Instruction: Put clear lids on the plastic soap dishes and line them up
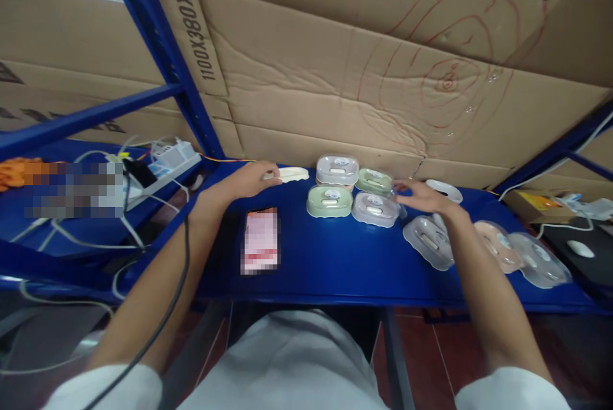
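Note:
On the blue table, my left hand [258, 179] has its fingers closed on the left end of a cream-coloured, wavy-edged flat piece [294, 174]. My right hand [416, 194] reaches to the right side of a cluster of small soap-dish-like boxes with clear lids. Its fingers are apart, at the edges of a green box [373, 180] and a grey box [376, 209]; whether they touch is hard to tell. Left of these stand another green box [329, 201] and, behind it, a pale clear-lidded box [337, 169] with a peach edge below.
Below my right forearm lie a grey clear-lidded box [428, 242], a peach one [498, 247] and another grey one [541, 260]. A white oval piece [444, 191] rests behind my right wrist. A phone [260, 241] lies front left. Cables and a power strip [175, 158] are at left.

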Motion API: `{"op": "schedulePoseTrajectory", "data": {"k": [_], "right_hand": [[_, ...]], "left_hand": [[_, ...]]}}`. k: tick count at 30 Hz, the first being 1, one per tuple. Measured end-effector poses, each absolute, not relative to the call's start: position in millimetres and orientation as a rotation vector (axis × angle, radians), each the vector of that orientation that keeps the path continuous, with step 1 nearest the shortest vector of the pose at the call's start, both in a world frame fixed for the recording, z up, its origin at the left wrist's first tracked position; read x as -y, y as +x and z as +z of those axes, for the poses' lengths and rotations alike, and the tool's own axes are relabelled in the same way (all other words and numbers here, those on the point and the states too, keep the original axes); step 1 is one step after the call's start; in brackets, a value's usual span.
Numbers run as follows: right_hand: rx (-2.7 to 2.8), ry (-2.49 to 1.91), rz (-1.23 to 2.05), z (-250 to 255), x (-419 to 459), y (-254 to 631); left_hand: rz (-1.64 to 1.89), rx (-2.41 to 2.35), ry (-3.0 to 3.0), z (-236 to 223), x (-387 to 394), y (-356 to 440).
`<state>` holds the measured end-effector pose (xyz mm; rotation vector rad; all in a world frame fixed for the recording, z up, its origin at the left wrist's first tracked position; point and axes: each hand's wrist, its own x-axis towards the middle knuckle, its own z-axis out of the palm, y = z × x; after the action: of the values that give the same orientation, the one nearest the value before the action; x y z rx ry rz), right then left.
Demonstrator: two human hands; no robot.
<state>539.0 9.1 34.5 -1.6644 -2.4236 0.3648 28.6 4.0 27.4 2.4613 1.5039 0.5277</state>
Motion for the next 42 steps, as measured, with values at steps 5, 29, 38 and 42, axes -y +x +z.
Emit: {"op": "schedulePoseTrajectory", "data": {"k": [5,29,38,42], "right_hand": [[2.487,-1.36,0.378,8,2,510],[2.087,-1.297,-0.181,-60,198,368],[2.248,-1.38,-0.169,-50,175,392],[2.373,-1.324,-0.075,-34,148,424]], "left_hand": [[0.961,-1.461,2.425,35,85,59],[0.95,-1.16,2.257,-68,181,141],[0.814,-1.13,2.409,-52,193,137],[0.611,-1.064,2.491,-31,215,126]]}}
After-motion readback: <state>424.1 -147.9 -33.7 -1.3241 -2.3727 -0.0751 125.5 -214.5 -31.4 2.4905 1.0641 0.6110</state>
